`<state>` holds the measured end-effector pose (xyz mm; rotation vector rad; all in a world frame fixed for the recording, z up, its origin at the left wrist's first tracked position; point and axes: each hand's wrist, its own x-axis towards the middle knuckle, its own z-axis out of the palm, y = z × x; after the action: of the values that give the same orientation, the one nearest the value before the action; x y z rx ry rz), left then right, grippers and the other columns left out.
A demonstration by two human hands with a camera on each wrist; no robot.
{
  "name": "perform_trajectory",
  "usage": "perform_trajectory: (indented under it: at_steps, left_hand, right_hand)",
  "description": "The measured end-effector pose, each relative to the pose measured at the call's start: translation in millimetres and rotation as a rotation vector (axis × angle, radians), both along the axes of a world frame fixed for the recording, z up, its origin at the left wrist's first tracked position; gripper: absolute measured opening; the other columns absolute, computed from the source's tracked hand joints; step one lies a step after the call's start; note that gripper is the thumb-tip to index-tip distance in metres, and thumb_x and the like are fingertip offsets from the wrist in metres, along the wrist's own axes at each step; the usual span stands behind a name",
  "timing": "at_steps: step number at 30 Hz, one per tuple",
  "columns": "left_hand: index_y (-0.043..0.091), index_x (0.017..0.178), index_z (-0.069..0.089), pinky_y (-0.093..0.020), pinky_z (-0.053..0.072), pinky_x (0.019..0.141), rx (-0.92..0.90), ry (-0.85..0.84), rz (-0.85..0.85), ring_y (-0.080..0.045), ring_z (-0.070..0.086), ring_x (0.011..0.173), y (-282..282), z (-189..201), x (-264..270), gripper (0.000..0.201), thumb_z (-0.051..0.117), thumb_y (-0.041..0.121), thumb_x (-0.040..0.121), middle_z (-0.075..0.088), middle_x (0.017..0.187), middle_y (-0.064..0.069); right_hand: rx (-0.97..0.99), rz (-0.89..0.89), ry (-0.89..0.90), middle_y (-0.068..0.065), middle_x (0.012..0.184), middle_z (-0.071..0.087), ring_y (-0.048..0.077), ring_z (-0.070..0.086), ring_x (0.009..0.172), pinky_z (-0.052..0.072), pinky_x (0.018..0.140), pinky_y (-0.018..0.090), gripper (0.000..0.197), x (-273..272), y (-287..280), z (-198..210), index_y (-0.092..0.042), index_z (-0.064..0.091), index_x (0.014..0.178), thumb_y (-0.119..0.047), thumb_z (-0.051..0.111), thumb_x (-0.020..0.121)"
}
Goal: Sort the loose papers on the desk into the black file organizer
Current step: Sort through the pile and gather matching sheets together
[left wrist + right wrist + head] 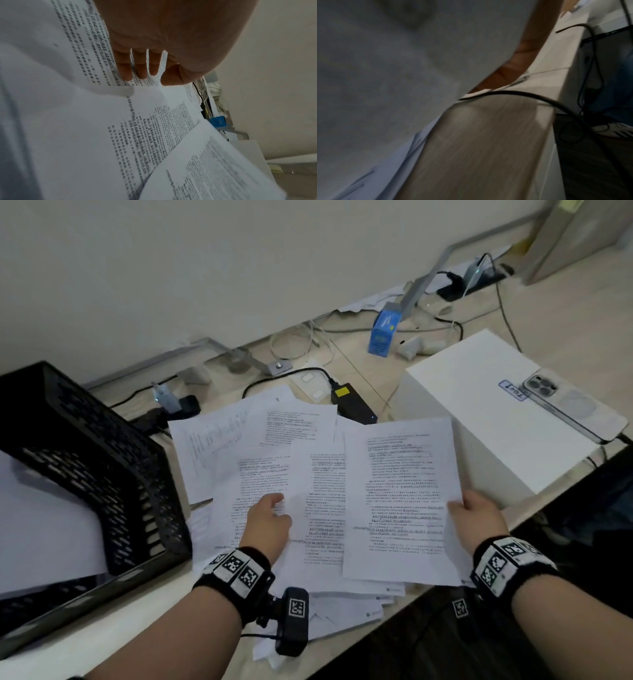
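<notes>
The black file organizer [102, 474] stands at the desk's left with a white sheet [41, 525] lying in it. Several loose printed papers [239, 440] are fanned over the middle of the desk. My left hand [274, 505] lies on that pile; the left wrist view shows its fingers [140, 65] straight and flat on a printed page [77, 47]. My right hand [462, 505] pinches the right edge of one printed sheet [400, 501], thumb on top, and holds it a little above the pile. In the right wrist view that sheet's underside [402, 67] fills most of the frame, with a finger [513, 65] beneath it.
A white box [479, 433] with a phone [568, 405] on top stands just right of the papers. Behind them lie a black power adapter [352, 402], cables, a power strip and a blue carton [385, 330]. The desk's front edge runs close below the held sheet.
</notes>
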<state>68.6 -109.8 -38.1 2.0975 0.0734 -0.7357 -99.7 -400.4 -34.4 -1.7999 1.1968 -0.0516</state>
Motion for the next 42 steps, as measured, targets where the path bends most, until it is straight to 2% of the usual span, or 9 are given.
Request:
perform_trajectory:
  at_steps: [4, 6, 12, 19, 24, 31, 34, 39, 42]
  left_hand:
    - [0.016, 0.141, 0.048, -0.036, 0.052, 0.085, -0.085, 0.099, 0.112, -0.023, 0.06, 0.103, -10, -1, 2, 0.052, 0.052, 0.001, 0.091, 0.053, 0.137, -0.004]
    - [0.017, 0.139, 0.048, -0.032, 0.051, 0.069, -0.124, 0.17, 0.158, -0.022, 0.062, 0.087, -16, -2, 2, 0.052, 0.053, -0.001, 0.09, 0.055, 0.133, -0.006]
    - [0.012, 0.117, 0.065, -0.028, 0.047, 0.057, -0.132, 0.237, -0.034, -0.015, 0.057, 0.06, -19, 0, -8, 0.036, 0.047, -0.004, 0.091, 0.066, 0.086, -0.002]
    - [0.015, 0.121, 0.068, -0.012, 0.051, 0.06, -0.035, 0.063, -0.108, -0.011, 0.066, 0.077, 5, 7, 0, 0.037, 0.054, 0.0, 0.091, 0.072, 0.111, 0.0]
    - [0.023, 0.144, 0.048, -0.04, 0.038, 0.112, 0.312, -0.186, 0.164, -0.031, 0.041, 0.132, 49, 3, 27, 0.053, 0.057, 0.016, 0.092, 0.038, 0.149, -0.009]
    - [0.018, 0.153, 0.032, -0.031, 0.044, 0.084, 0.132, -0.024, 0.325, -0.031, 0.058, 0.105, 79, -3, 48, 0.066, 0.045, -0.003, 0.092, 0.049, 0.143, -0.016]
    - [0.02, 0.154, 0.03, -0.037, 0.049, 0.094, 0.093, 0.025, 0.326, -0.033, 0.058, 0.114, 83, 0, 47, 0.069, 0.051, 0.001, 0.091, 0.051, 0.14, -0.013]
    - [0.014, 0.118, 0.064, -0.045, 0.059, 0.091, -0.032, 0.1, 0.33, -0.028, 0.072, 0.088, 80, 0, 39, 0.045, 0.067, 0.02, 0.073, 0.074, 0.089, -0.003]
    - [0.017, 0.109, 0.07, -0.054, 0.058, 0.092, -0.121, 0.157, 0.346, -0.028, 0.075, 0.092, 82, -17, 33, 0.054, 0.075, 0.039, 0.06, 0.079, 0.099, -0.004]
  right_hand:
    - [0.092, -0.009, 0.018, 0.006, 0.098, 0.072, 0.026, 0.065, 0.089, 0.048, 0.084, 0.032, 0.016, -4, 5, -12, -0.021, 0.067, 0.097, -0.011, 0.054, 0.096]
    - [0.133, 0.0, 0.003, 0.004, 0.095, 0.074, 0.023, 0.067, 0.085, 0.05, 0.076, 0.031, 0.014, -4, 12, -17, -0.018, 0.068, 0.091, -0.01, 0.057, 0.095]
    - [0.35, -0.052, -0.115, 0.005, 0.097, 0.079, 0.031, 0.074, 0.091, 0.056, 0.091, 0.044, 0.022, 3, 29, -26, -0.014, 0.074, 0.106, -0.007, 0.072, 0.085]
    - [0.42, 0.07, -0.122, 0.003, 0.104, 0.079, 0.027, 0.073, 0.101, 0.049, 0.103, 0.046, 0.022, 12, 32, -21, -0.012, 0.075, 0.107, -0.006, 0.073, 0.086]
    - [0.295, 0.005, -0.188, 0.001, 0.102, 0.076, 0.019, 0.07, 0.093, 0.051, 0.09, 0.035, 0.017, 27, 43, -12, -0.015, 0.072, 0.105, -0.007, 0.068, 0.091]
    - [0.21, 0.077, -0.173, 0.003, 0.103, 0.075, 0.024, 0.069, 0.097, 0.05, 0.09, 0.033, 0.016, 47, 62, -16, -0.015, 0.071, 0.107, -0.014, 0.068, 0.091]
    - [0.204, 0.169, -0.175, -0.001, 0.104, 0.074, 0.019, 0.068, 0.097, 0.049, 0.09, 0.031, 0.014, 55, 75, -13, -0.017, 0.07, 0.106, -0.015, 0.068, 0.092]
    - [0.236, 0.221, -0.149, -0.001, 0.107, 0.074, 0.02, 0.068, 0.1, 0.048, 0.089, 0.029, 0.017, 62, 91, -19, -0.017, 0.07, 0.109, -0.014, 0.068, 0.092]
    - [0.291, 0.226, -0.151, -0.005, 0.103, 0.074, 0.014, 0.069, 0.097, 0.049, 0.084, 0.027, 0.016, 62, 99, -20, -0.023, 0.069, 0.103, -0.012, 0.069, 0.091]
